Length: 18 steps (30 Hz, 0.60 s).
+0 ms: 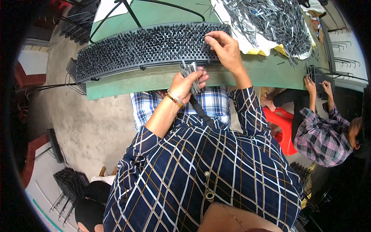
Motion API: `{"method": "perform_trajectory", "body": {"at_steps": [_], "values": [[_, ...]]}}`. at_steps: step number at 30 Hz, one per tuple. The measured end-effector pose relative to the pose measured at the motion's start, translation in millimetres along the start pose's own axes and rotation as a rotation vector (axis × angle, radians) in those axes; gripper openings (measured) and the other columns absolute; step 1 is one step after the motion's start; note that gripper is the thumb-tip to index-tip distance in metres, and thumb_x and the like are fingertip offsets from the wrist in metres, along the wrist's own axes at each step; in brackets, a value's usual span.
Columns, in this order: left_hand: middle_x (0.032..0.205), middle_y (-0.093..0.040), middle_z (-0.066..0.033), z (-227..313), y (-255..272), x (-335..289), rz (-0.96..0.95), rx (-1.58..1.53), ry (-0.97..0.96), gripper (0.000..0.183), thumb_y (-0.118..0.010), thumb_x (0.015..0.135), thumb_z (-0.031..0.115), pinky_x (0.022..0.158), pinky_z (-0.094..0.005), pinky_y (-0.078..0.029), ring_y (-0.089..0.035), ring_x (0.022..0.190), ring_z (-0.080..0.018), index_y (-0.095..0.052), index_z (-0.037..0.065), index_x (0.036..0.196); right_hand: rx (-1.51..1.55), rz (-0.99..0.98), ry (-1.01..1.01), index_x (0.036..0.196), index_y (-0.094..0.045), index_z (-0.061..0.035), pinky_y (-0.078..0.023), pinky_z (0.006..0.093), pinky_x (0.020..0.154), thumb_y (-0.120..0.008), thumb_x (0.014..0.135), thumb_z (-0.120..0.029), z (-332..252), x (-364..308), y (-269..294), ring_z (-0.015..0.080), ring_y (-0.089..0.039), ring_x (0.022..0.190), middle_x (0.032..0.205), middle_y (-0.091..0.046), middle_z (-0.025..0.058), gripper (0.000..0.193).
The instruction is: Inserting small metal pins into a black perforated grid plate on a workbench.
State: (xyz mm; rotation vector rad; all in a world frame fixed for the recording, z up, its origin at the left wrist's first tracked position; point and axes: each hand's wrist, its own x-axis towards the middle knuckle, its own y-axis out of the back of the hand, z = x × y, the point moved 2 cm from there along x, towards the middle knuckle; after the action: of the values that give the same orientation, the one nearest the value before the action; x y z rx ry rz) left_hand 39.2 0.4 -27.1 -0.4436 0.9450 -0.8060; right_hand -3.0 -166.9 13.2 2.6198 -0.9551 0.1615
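Observation:
My left hand [186, 83] is closed around a bundle of thin grey-black pins [189, 69], their ends sticking out above and below the fingers. It hovers just in front of a long, slightly curved black rack [127, 63] full of small round holes. Many short dark pins stand upright in the rack. Over the rack's right end is my right hand [226, 48], thumb and forefinger pinched together. Whatever lies between those fingertips is too small to make out.
A green table [112, 87] carries the rack, with a black metal frame [133, 13] behind it. At the back right, loose pins [274, 23] heap on a white and yellow sack [251, 48]. To the right, another person [324, 135] works near a red plastic stool [284, 129].

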Motion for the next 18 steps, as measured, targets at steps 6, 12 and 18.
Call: {"method": "perform_trajectory", "body": {"at_steps": [6,12,18], "values": [[0.094,-0.064,-0.012,2.6,4.1,-1.2,0.003,0.005,-0.005,0.019,-0.06,0.084,0.005,0.066,-0.0294,-0.055,-0.065,0.083,-0.0205,-0.057,-0.002,0.102,-0.037,-0.007,0.049,0.096,-0.063,-0.0001,-0.048,0.0197,0.061,-0.062,0.086,-0.014,-0.9,1.0,-2.8,0.0061,-0.057,0.07,0.084,-0.064,0.0016,0.018],[0.094,-0.064,-0.0118,0.7,4.0,-0.4,-0.012,-0.008,-0.002,0.019,-0.06,0.084,0.005,0.066,-0.0292,-0.055,-0.065,0.083,-0.0203,-0.057,-0.001,0.102,-0.096,0.015,0.089,0.097,-0.063,0.0009,-0.049,0.0207,0.06,-0.062,0.086,-0.013,-2.0,-1.9,-0.6,0.0072,-0.059,0.07,0.084,-0.065,0.0032,0.018],[0.094,-0.064,-0.0109,0.2,4.9,0.5,-0.025,0.005,-0.001,0.019,-0.06,0.084,0.005,0.066,-0.029,-0.055,-0.065,0.083,-0.0195,-0.057,0.0,0.102,-0.164,0.038,0.162,0.096,-0.063,0.0005,-0.049,0.0212,0.06,-0.062,0.085,-0.011,-3.6,-3.3,-1.4,0.008,-0.059,0.068,0.083,-0.065,0.0035,0.016]]}}
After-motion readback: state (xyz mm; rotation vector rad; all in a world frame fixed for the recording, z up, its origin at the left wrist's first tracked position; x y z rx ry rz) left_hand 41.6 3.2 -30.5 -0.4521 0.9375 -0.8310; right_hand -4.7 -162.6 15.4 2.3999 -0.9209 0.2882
